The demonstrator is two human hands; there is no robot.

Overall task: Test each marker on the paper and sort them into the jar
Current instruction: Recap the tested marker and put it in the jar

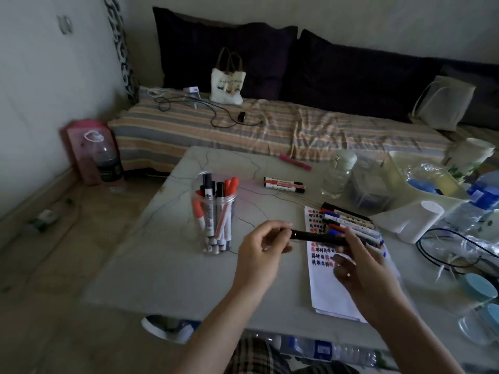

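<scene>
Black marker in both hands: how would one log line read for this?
stage: handling marker | left hand: pinches black marker end | right hand: grips other end | jar: holds markers | paper: test marks

I see a dim room — pale plain walls (pixel 40 76) and a light tiled floor (pixel 54 265). A low daybed with a striped orange-and-grey cover (pixel 189 130) runs along the far wall, backed by large dark cushions (pixel 216 44). In front stands a pale grey low table (pixel 162 265).
</scene>
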